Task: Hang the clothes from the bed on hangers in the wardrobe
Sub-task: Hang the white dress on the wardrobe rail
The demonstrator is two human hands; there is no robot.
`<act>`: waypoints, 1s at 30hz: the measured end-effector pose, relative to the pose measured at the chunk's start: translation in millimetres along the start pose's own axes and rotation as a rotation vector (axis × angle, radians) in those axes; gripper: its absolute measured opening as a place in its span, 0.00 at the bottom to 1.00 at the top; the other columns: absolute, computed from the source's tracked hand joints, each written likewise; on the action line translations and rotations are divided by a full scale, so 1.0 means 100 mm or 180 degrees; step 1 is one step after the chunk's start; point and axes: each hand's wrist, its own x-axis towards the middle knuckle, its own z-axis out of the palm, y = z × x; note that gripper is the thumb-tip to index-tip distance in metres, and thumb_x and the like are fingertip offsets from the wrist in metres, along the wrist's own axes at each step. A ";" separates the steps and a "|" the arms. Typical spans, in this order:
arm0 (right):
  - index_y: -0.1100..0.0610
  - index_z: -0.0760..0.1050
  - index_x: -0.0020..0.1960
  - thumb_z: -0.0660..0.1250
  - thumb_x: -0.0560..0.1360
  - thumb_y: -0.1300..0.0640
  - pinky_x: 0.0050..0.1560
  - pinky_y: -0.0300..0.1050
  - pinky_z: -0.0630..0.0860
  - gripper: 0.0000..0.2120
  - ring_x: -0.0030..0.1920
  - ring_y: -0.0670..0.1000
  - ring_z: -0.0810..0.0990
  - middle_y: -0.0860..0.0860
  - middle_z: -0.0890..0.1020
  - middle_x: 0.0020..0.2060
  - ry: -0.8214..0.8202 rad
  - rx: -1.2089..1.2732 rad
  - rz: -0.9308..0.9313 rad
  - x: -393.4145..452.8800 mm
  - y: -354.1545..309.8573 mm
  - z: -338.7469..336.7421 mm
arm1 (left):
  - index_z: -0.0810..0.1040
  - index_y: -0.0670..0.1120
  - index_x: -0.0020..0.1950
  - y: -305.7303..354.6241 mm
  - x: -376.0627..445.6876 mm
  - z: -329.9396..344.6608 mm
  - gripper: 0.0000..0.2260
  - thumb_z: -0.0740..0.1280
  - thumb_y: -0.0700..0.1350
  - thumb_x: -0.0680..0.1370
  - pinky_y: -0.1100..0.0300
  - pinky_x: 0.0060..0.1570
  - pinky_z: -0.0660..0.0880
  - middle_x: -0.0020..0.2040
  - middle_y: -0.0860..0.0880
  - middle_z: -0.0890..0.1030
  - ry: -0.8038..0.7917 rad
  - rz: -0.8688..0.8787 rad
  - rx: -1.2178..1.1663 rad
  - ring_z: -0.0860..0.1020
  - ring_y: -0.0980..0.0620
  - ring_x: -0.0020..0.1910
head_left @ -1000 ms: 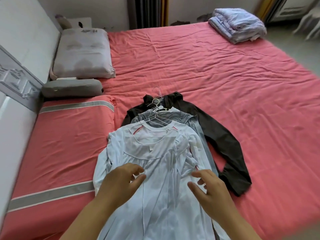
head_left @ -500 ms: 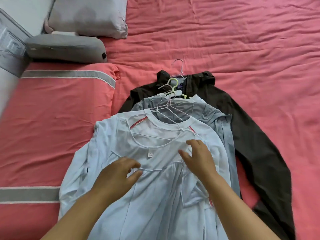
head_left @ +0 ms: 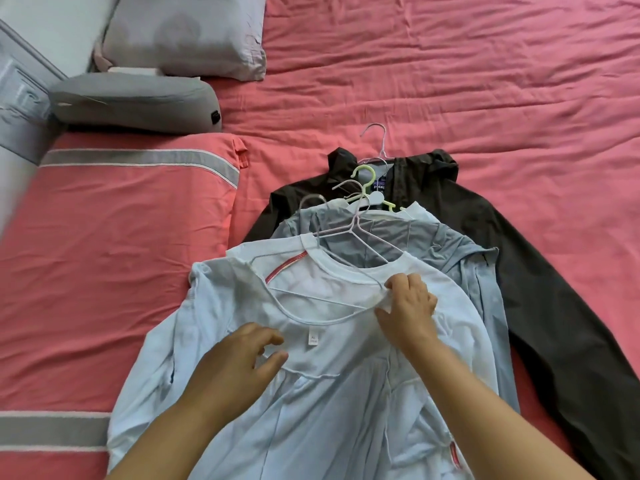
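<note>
A stack of clothes on hangers lies on the red bed sheet [head_left: 485,81]. On top is a pale blue top [head_left: 329,410] with a white neckline. Under it lie a grey-blue shirt [head_left: 433,244] and, at the bottom, a dark jacket [head_left: 519,271]. Several hanger hooks [head_left: 363,188] stick out past the collars, one of them yellow-green. My right hand [head_left: 408,306] pinches the pale top's neckline at its right shoulder. My left hand [head_left: 239,362] hovers over the chest of the same top, fingers loosely curled, holding nothing.
A red pillow with grey stripes [head_left: 114,244] lies left of the clothes. Behind it sit a grey bolster [head_left: 135,102] and a pale grey pillow [head_left: 187,32]. The headboard [head_left: 20,95] stands at the far left.
My right hand has moved up from the chest to the right shoulder of the pale top and taken hold of its neckline. The view has come closer to the clothes.
</note>
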 end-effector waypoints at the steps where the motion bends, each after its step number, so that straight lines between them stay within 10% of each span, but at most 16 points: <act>1: 0.54 0.70 0.50 0.71 0.67 0.56 0.46 0.45 0.53 0.14 0.56 0.54 0.69 0.51 0.71 0.49 0.0019 0.0165 -0.0019 -0.05 -0.07 -0.05 | 0.78 0.56 0.55 -0.03 -0.06 -0.06 0.09 0.66 0.54 0.76 0.65 0.49 0.71 0.50 0.64 0.74 0.0076 0.0037 -0.0004 0.75 0.64 0.49; 6: 0.49 0.66 0.29 0.68 0.74 0.50 0.43 0.45 0.52 0.18 0.43 0.47 0.72 0.47 0.69 0.35 0.0151 0.0603 0.0074 -0.35 -0.40 -0.49 | 0.78 0.55 0.56 -0.17 -0.38 -0.39 0.11 0.65 0.57 0.76 0.66 0.52 0.70 0.52 0.64 0.74 0.0293 0.0167 0.0029 0.74 0.63 0.52; 10: 0.52 0.71 0.28 0.71 0.72 0.51 0.47 0.49 0.62 0.16 0.34 0.44 0.71 0.47 0.73 0.29 0.0434 0.1168 -0.0045 -0.77 -0.76 -0.96 | 0.75 0.51 0.62 -0.33 -0.68 -0.71 0.25 0.60 0.63 0.70 0.66 0.58 0.65 0.60 0.59 0.71 0.0682 0.0355 -0.0004 0.71 0.56 0.61; 17: 0.61 0.75 0.30 0.75 0.69 0.58 0.23 0.32 0.56 0.13 0.20 0.43 0.60 0.44 0.64 0.18 0.0678 0.2219 -0.0542 -1.89 -1.76 -1.87 | 0.62 0.47 0.72 -0.63 -1.66 -1.49 0.32 0.61 0.60 0.72 0.46 0.68 0.57 0.72 0.43 0.62 0.2214 0.0690 0.0466 0.60 0.42 0.70; 23: 0.60 0.77 0.30 0.75 0.67 0.58 0.20 0.31 0.55 0.11 0.20 0.43 0.59 0.44 0.65 0.18 0.0904 0.2262 -0.1249 -3.02 -2.84 -2.46 | 0.77 0.47 0.59 -0.94 -3.15 -2.37 0.21 0.57 0.60 0.76 0.44 0.61 0.64 0.50 0.48 0.79 0.3191 0.0892 0.0583 0.77 0.46 0.52; 30: 0.58 0.78 0.30 0.77 0.65 0.55 0.21 0.33 0.56 0.11 0.21 0.43 0.60 0.47 0.67 0.20 0.0574 0.2404 -0.1775 -3.86 -3.75 -2.52 | 0.78 0.48 0.39 -1.12 -4.59 -3.02 0.19 0.58 0.61 0.75 0.65 0.34 0.66 0.35 0.54 0.77 0.3752 0.0808 0.0605 0.76 0.52 0.33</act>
